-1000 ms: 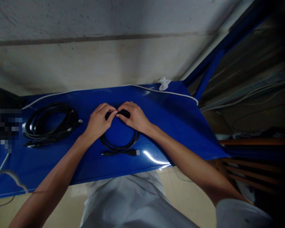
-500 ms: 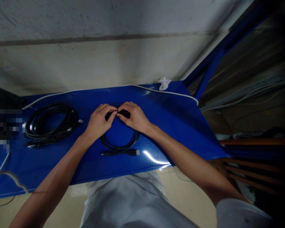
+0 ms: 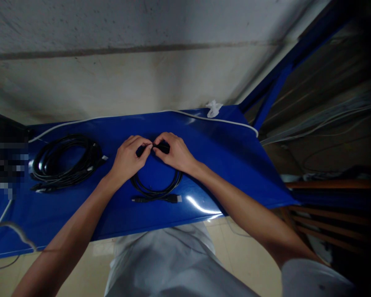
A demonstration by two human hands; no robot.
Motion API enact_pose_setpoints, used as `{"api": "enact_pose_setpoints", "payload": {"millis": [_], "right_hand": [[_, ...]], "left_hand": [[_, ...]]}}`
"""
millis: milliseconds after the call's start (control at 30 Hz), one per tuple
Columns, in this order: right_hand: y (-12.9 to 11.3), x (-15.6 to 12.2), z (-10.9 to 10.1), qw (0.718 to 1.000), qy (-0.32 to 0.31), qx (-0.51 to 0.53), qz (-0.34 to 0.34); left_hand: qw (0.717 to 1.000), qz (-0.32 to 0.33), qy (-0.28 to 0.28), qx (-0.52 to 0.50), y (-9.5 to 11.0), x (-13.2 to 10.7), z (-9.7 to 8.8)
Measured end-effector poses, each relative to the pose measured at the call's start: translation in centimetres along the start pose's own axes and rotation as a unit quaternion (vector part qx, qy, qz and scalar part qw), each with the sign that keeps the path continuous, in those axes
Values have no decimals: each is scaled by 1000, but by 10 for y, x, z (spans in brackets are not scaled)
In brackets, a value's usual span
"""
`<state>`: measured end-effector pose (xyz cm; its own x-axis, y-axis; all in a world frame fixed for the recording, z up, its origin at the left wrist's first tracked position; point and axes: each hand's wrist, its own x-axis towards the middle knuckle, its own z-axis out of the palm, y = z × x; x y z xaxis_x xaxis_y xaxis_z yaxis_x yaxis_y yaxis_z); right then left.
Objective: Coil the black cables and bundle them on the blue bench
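- Writing: the panel (image 3: 8,161) at the left end of the table is broken into coarse blocks and cannot be read; any marking on the plugs is too small to make out.
- Coiled black cable (image 3: 156,193): it lies near the middle of the blue table (image 3: 235,165), its near side toward the front edge and its far side under the fingers.
- Plugs: a black plug with a pale metal tip (image 3: 174,199) points right, just beside the loop on the front-edge side; the cable's slimmer end (image 3: 138,200) points left.
- Left hand (image 3: 128,159): thumb and forefinger are pinched together on the far side of the coil.
- Right hand (image 3: 176,152): thumb and forefinger are clamped on the same stretch, almost meeting the left fingertips; the small dark piece between them is too small to identify.
- Larger bundle of black cables (image 3: 92,156): it lies toward the table's left end, apart from the left hand.
- White cable (image 3: 216,121): it runs along the back edge to the right back corner.
- Crumpled white scrap (image 3: 214,109): beside that cable, near the same corner.
- Blue metal frame (image 3: 273,93): it rises at the right back corner, clear of both hands.
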<state>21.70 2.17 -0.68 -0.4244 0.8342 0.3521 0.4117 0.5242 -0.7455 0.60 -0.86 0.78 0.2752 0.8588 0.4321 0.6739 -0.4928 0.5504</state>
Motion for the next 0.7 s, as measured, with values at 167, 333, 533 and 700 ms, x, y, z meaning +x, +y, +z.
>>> {"api": "enact_pose_setpoints", "payload": {"millis": [167, 333, 533, 700], "right_hand": [[0, 0, 1, 1000, 0, 1, 10], [-1, 0, 1, 1000, 2, -7, 13], [1, 0, 0, 1000, -4, -10, 14], [2, -1, 0, 1000, -1, -5, 8]], "left_hand": [[1000, 10, 11, 7, -1, -1, 1], [999, 3, 19, 26, -4, -3, 2], [1000, 6, 23, 13, -4, -3, 2], [1000, 13, 24, 11, -3, -4, 1]]}}
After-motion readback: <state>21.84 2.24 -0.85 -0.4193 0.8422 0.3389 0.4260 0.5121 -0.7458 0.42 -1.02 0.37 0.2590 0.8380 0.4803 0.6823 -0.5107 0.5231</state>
